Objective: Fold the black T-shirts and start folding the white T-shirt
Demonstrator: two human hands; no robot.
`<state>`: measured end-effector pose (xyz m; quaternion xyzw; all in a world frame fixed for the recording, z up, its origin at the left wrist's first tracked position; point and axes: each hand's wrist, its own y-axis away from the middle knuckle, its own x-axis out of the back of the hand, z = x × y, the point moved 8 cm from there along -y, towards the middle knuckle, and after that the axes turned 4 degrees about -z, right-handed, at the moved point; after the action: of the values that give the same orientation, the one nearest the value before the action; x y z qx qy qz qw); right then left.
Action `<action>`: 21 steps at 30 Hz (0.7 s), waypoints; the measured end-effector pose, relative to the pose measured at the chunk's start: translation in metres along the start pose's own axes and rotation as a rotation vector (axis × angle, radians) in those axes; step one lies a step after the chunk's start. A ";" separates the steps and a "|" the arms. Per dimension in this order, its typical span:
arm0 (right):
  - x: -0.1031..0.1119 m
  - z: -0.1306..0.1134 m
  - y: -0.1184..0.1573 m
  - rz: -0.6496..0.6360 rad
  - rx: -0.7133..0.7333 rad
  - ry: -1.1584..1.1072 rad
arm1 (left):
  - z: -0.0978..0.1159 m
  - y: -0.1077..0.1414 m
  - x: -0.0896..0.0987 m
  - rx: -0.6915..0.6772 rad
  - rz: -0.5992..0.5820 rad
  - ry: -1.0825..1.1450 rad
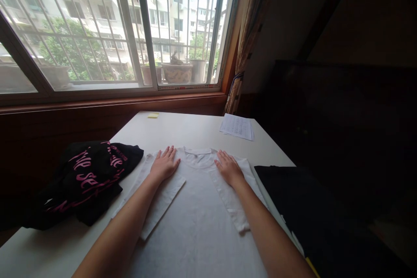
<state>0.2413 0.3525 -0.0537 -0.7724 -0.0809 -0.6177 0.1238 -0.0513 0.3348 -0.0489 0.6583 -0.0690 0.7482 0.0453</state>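
Note:
A white T-shirt (198,208) lies spread on the white table, its collar toward the window and its sleeves turned in over the front. My left hand (164,163) rests flat on the left shoulder of the shirt, fingers stretched out. On the opposite shoulder, my right hand (228,167) lies flat with its fingers slightly apart. Both palms press on the fabric beside the collar, and neither hand grips it. My forearms cover parts of the sleeves and the shirt's sides.
A crumpled black garment with pink lettering (87,178) hangs over the table's left edge. Dark folded cloth (293,200) lies at the right. Toward the back of the white table (182,128) are a yellow sticky note (153,115) and printed sheets (237,127). Beyond stands a barred window (107,30).

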 end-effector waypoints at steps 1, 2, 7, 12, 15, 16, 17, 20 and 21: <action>0.002 -0.001 0.001 0.006 0.008 0.001 | 0.000 0.000 0.000 0.001 0.000 -0.003; 0.004 -0.003 0.003 0.013 0.017 0.002 | 0.000 0.000 0.000 0.001 -0.001 -0.005; 0.014 -0.017 0.020 0.041 0.081 0.022 | -0.001 -0.001 -0.002 0.003 -0.004 -0.016; 0.006 -0.034 0.061 -0.065 0.162 0.057 | -0.001 -0.002 -0.004 0.009 0.000 -0.026; 0.002 -0.042 0.093 -0.136 0.209 0.063 | -0.002 -0.002 -0.004 0.009 0.002 -0.032; 0.002 -0.043 0.102 -0.154 0.216 0.061 | -0.002 -0.001 -0.004 0.007 0.002 -0.034; 0.003 -0.045 0.111 -0.171 0.220 0.056 | -0.002 -0.001 -0.003 0.004 0.001 -0.036; 0.009 -0.048 0.133 -0.207 0.222 0.033 | -0.001 0.000 -0.002 -0.011 -0.004 -0.042; 0.012 -0.050 0.138 -0.213 0.224 0.022 | -0.001 0.000 -0.002 -0.017 -0.008 -0.043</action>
<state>0.2360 0.2053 -0.0447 -0.7341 -0.2295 -0.6227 0.1436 -0.0523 0.3345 -0.0511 0.6742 -0.0738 0.7329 0.0526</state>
